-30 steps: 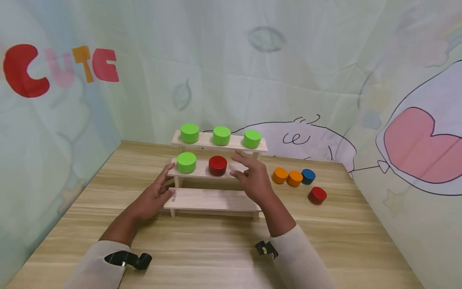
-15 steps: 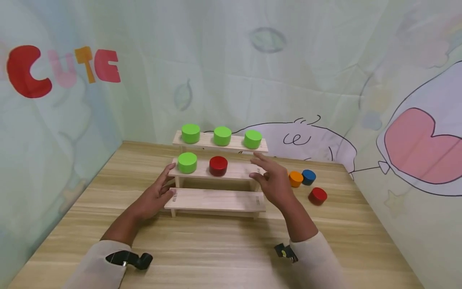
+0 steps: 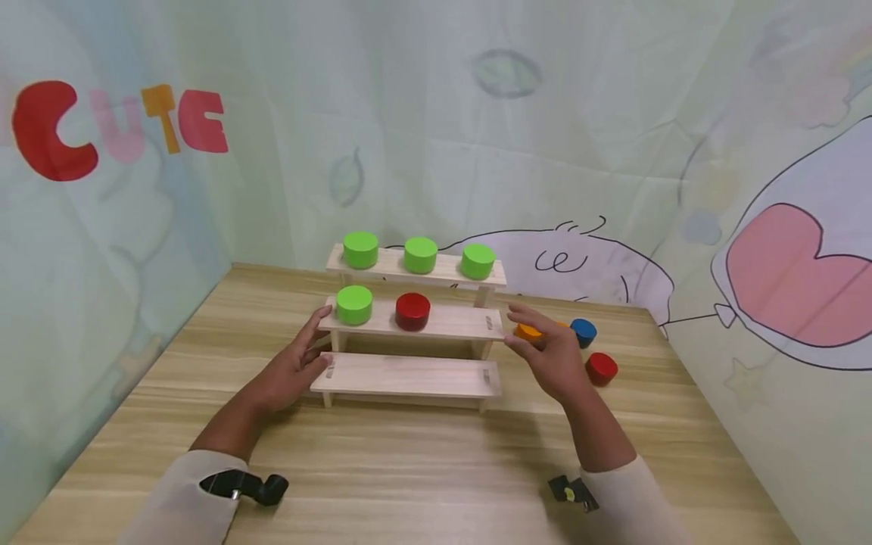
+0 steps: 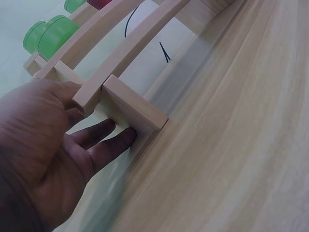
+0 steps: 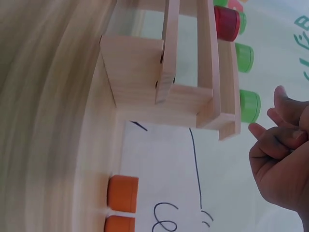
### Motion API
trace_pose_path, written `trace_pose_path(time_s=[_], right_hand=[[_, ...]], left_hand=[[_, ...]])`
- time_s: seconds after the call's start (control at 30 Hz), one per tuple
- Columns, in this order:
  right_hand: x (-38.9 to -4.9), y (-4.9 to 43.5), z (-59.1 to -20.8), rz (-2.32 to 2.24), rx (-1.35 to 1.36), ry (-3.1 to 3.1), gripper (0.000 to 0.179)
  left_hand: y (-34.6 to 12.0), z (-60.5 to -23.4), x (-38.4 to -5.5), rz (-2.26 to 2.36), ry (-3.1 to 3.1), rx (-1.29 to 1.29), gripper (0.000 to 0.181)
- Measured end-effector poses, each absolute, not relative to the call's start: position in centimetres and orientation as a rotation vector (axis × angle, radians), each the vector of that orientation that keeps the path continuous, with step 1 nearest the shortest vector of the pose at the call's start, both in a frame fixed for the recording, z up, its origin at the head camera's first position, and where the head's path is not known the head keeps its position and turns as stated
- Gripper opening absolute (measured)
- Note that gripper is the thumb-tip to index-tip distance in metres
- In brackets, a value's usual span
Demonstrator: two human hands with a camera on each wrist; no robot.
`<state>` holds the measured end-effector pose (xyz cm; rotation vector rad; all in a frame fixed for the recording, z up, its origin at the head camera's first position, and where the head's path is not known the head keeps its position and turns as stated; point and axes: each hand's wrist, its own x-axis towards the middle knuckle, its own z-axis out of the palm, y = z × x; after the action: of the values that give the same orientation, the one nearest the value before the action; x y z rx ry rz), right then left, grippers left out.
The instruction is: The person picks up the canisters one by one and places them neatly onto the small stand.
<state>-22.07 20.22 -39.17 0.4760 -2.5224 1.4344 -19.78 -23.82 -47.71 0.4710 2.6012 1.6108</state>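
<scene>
The wooden rack (image 3: 409,376) was touched at its left end by the left hand (image 3: 289,376), fingers extended. Two orange discs (image 3: 527,331) were partly hidden by the relaxed, unladen right hand (image 3: 552,356); a blue disc (image 3: 583,333) and a red disc (image 3: 602,369) were seen nearby.

wood-grain table (image 3: 409,469), pale printed backdrop (image 3: 381,113) behind, 4 letters (image 3: 163,106) spelling CUTE, drawn balloon (image 3: 838,189) with 1 pink heart (image 3: 786,280)
</scene>
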Motion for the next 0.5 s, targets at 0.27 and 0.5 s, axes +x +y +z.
trace_pose_path(time_s=[0.27, 0.5], right_hand=[[-21.5, 23.6, -39.0, 1.555, 0.201, -2.555, 0.043], [-21.3, 26.3, -39.5, 1.451, 0.065, -2.605, 0.046]], left_hand=[[-23.7, -47.7, -19.8, 1.614, 2.589, 0.445, 0.085], [-23.9, -47.8, -19.8, 1.605, 2.599, 0.433, 0.086]])
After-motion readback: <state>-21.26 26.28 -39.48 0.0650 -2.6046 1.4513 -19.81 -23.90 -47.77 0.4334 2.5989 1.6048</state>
